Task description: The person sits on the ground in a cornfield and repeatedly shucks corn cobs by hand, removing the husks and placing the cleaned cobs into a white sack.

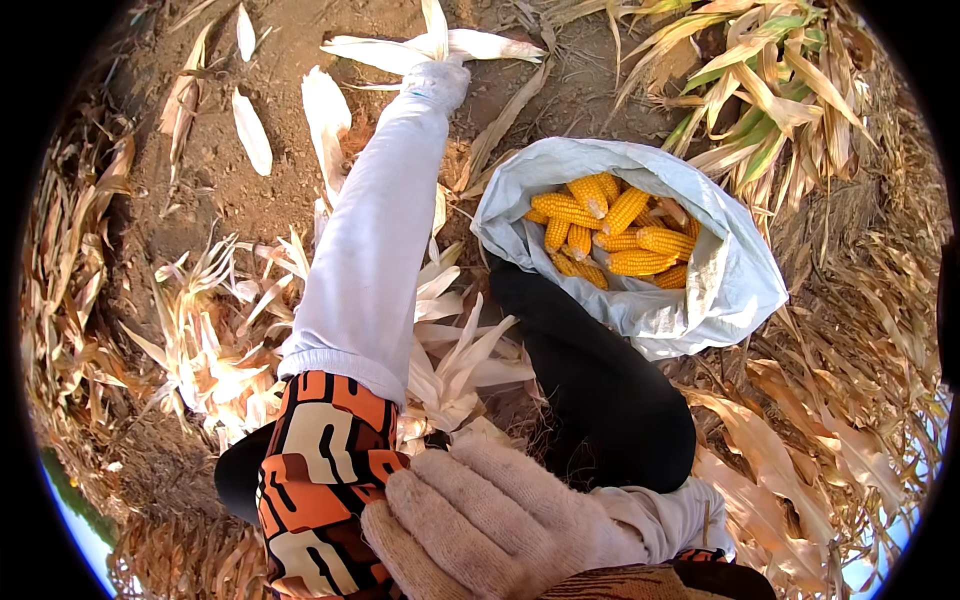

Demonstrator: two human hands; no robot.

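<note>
My left hand point(436, 81), in a white knit glove, reaches far out at the top of the view. Pale dry corn husks point(491, 46) fan out from its fingers, which look closed on their base; the fingertips are hidden. A white sleeve point(367, 240) covers that forearm, above an orange, brown and cream patterned sleeve point(315, 450). Low in the middle, my right hand point(487, 517) wears a soiled knit glove, its back facing up. Its fingers lie side by side near the patterned sleeve. Whatever is under its palm stays hidden.
A white woven sack point(735, 277) stands open at the right, with several husked yellow corn cobs point(637, 262) inside. A black-clothed leg point(607, 390) lies against it. Loose husks point(202, 352) litter the soil point(210, 195). Dry corn stalks and leaves point(780, 90) lie at upper right.
</note>
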